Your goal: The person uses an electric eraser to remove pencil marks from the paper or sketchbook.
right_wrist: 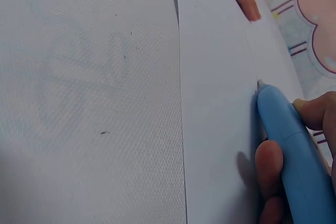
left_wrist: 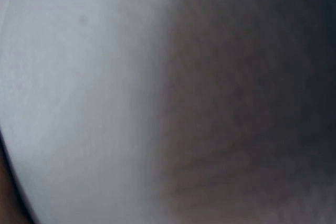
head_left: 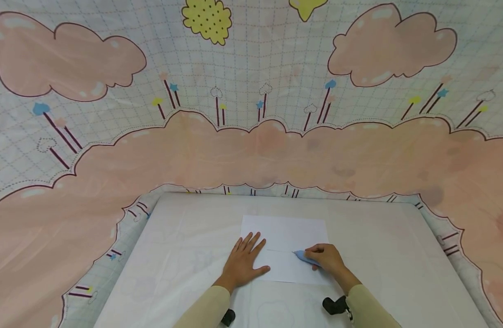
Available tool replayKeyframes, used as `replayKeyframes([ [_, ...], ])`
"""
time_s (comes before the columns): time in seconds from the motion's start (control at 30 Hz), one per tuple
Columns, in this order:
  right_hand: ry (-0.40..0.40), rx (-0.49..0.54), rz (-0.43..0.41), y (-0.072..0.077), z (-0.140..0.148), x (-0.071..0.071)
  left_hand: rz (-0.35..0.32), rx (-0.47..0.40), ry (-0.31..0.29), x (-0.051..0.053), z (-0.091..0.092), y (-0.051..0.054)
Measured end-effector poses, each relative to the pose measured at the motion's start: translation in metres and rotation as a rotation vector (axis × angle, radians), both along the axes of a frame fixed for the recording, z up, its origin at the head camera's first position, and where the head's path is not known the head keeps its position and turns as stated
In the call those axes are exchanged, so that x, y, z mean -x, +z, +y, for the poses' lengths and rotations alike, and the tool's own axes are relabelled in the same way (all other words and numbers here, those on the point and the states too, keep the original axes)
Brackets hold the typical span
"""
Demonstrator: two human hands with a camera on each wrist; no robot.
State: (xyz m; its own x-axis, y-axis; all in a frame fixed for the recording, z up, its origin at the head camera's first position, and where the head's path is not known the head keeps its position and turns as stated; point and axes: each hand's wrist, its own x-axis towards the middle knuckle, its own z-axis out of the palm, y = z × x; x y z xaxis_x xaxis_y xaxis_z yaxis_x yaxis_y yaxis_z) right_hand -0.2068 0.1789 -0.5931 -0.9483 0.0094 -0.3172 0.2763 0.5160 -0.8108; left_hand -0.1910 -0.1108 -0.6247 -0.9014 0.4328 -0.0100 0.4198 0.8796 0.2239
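Blue and pen-shaped, with a short metallic tip (right_wrist: 260, 84): a slim tool (head_left: 307, 258) in the grip of the right hand (head_left: 328, 259), pinched between thumb and curled fingers. Slanting up and left in the head view, over the right half of a white sheet of paper (head_left: 284, 232), with tip on or just above the surface; contact too fine to tell. From that tip toward the left hand (head_left: 240, 268), a faint straight line (head_left: 279, 250) across the paper, roughly midway between far and near edges; crease, cut or drawn mark, impossible to say.

On the paper's left edge, that left hand, palm down, with fingers straight and fanned toward the desk's far edge, thumb out to the right, nothing in its grasp.

Paper flat near the middle of the white-covered desk (head_left: 390, 246), short of the far edge, well apart from left and right edges. Beside the paper's near edge, a pale blue print (right_wrist: 79, 72) and a few dark specks (right_wrist: 104, 132). Around the forearms, pale yellow-green sleeves (head_left: 206, 309). Beyond the desk's far edge, patterned cloth (head_left: 300, 157) with pink clouds. Left wrist view too blurred to read.
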Motion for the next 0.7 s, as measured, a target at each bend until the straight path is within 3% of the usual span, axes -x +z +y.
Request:
replayKeyframes([
  [0.2, 0.033, -0.003, -0.005, -0.0001, 0.0016, 0.0010, 0.017, -0.002, -0.001, 0.0006, 0.0009, -0.0020],
  [0.7, 0.010, 0.022, 0.032, 0.0001, 0.0046, 0.0047, 0.037, -0.035, 0.001, 0.0036, 0.0046, -0.0025],
])
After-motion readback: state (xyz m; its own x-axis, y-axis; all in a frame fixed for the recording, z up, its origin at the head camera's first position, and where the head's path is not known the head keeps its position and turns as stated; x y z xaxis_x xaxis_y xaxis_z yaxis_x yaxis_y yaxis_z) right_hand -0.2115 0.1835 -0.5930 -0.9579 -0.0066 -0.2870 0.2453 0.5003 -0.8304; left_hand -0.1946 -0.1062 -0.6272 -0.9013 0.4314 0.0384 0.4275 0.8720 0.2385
